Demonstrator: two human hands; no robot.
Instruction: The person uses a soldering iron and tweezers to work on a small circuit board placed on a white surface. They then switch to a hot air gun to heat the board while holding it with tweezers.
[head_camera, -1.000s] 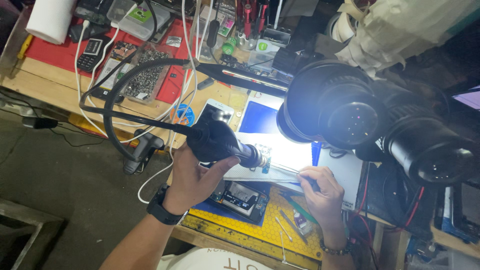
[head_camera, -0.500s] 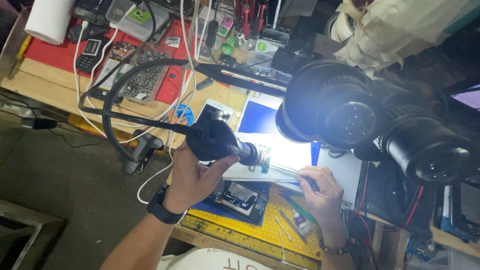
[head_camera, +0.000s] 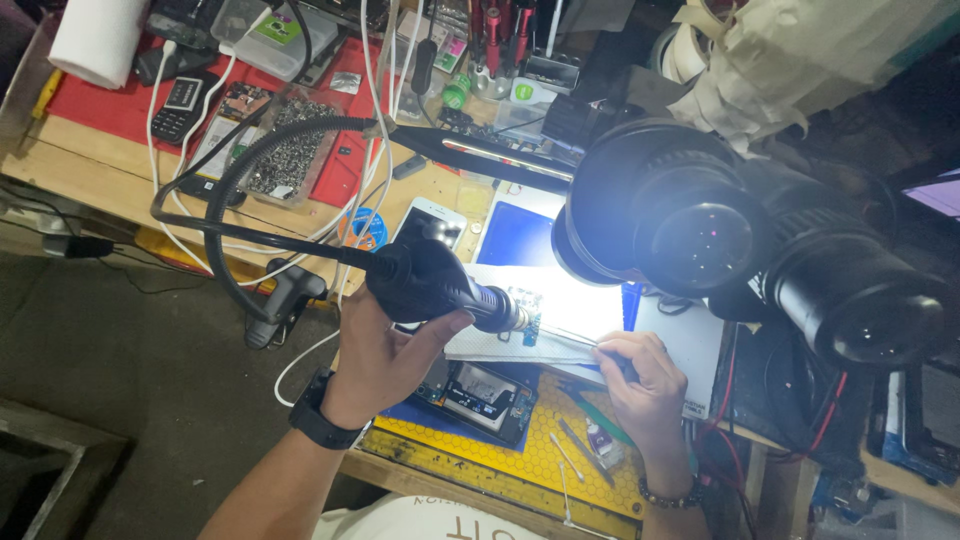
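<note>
The stereo microscope (head_camera: 760, 240) fills the upper right, its two dark eyepiece tubes hanging over the lit patch of the wooden bench (head_camera: 90, 170). Below the bench edge a yellow honeycomb mat (head_camera: 520, 455) carries an opened phone (head_camera: 480, 392), back off and insides showing, so disassembly looks done while the board work seems under way and reassembly is left. The left hand (head_camera: 385, 355) wraps the black hot-air handpiece (head_camera: 440, 290), fingers closed round its grip; the tool's long axis runs nearly level, slightly downward to the right, with its metal nozzle aimed at the small circuit board (head_camera: 525, 312) lying on a white pad (head_camera: 520, 340) under the light. The hose loops away to the left. The right hand (head_camera: 645, 375) pinches thin tweezers (head_camera: 570, 337) between thumb and fingertips, tips pointing left toward the board, close to the nozzle. Whether they touch the board I cannot tell. A white phone (head_camera: 430, 222) lies face up just beyond
</note>
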